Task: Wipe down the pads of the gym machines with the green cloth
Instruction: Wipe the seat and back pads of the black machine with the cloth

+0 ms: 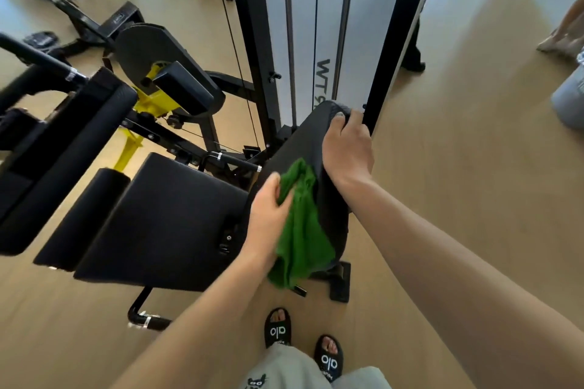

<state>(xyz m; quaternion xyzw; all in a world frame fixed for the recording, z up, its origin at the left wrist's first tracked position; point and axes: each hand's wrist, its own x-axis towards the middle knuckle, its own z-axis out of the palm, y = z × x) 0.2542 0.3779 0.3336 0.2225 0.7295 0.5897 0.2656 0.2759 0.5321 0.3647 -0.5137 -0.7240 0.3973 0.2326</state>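
Note:
A black gym machine fills the middle of the head view. Its upright back pad (303, 142) leans toward me beside the wide seat pad (164, 224). My left hand (268, 215) grips the green cloth (300, 230) and presses it against the face of the back pad, the cloth's lower part hanging loose. My right hand (346, 148) is clamped over the back pad's top right edge. A black roller pad (85, 218) lies left of the seat pad.
The weight-stack tower (319, 25) with cables and black posts rises right behind the back pad. Yellow-and-black lever arms (151, 95) stand to the left. More machines are at the far left. Another person's leg (565, 28) shows at the right edge. My sandalled feet (303, 344) stand on wooden floor.

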